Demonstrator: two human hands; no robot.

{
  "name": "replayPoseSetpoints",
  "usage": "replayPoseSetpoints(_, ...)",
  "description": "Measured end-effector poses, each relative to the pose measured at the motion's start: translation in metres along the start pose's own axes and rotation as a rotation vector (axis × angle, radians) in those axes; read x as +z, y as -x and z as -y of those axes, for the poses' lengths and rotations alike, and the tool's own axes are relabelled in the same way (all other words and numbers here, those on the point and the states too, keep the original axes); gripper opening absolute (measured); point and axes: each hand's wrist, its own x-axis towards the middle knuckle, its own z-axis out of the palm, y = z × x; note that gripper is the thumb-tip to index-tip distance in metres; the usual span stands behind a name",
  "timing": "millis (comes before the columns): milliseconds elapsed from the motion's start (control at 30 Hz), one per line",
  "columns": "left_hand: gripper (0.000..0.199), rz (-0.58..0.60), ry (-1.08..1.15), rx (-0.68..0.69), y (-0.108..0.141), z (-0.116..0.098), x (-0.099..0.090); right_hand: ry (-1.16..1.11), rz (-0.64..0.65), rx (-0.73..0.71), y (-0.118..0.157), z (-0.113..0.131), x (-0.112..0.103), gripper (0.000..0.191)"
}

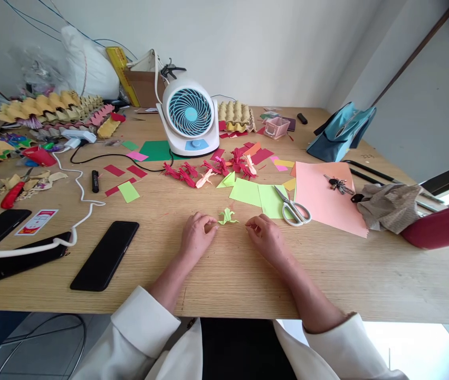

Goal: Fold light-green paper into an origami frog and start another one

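Note:
A small light-green origami frog (228, 215) rests on the wooden table between my two hands. Beside its left end is my left hand (198, 235), fingers curled in; the fingertips are very near the frog, and I cannot tell whether they touch it. My right hand (267, 237) lies on the other side with its fingers bent together, a small gap from the frog. Neither hand shows anything in it. Just behind are light-green paper sheets (245, 192), a folded green piece (226, 180) and white-handled scissors (293, 207) lying across a sheet.
Red folded paper figures (187, 171) cluster before a white fan (190, 116). To the right are a pink sheet (327, 198) with keys (338, 184), a crumpled cloth (388, 206) and a red bottle (441, 224). Phones (105, 256) and a white cable (85, 214) lie left.

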Motion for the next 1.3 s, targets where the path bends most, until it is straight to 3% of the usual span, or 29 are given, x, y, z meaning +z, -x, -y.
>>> replayPoseSetpoints(233,0.017,0.069,-0.076,0.104,-0.010,-0.010,0.001,-0.011,0.042,-0.008,0.003,0.004,0.002,0.011)
replayPoseSetpoints(367,0.012,0.109,-0.108,0.144,-0.016,-0.008,0.003,0.000,0.054,-0.031,0.004,0.005,0.004,0.011)
replayPoseSetpoints(667,0.008,0.076,-0.200,0.223,-0.013,-0.009,0.001,0.015,0.073,-0.026,0.004,0.006,0.006,0.012)
replayPoseSetpoints(900,0.011,-0.038,-0.260,0.173,-0.035,0.003,0.000,0.053,0.081,-0.048,0.004,0.007,0.008,0.013)
replayPoseSetpoints(1033,0.013,-0.041,-0.292,0.173,-0.051,0.014,-0.001,0.082,0.083,-0.054,0.005,0.006,0.011,0.013)
replayPoseSetpoints(1167,0.023,-0.068,-0.268,0.073,-0.052,0.027,-0.003,0.081,0.076,-0.034,0.006,0.007,0.013,0.014)
replayPoseSetpoints(1300,0.020,-0.087,-0.223,0.042,-0.046,0.034,-0.007,0.066,0.097,-0.014,0.006,0.008,0.012,0.012)
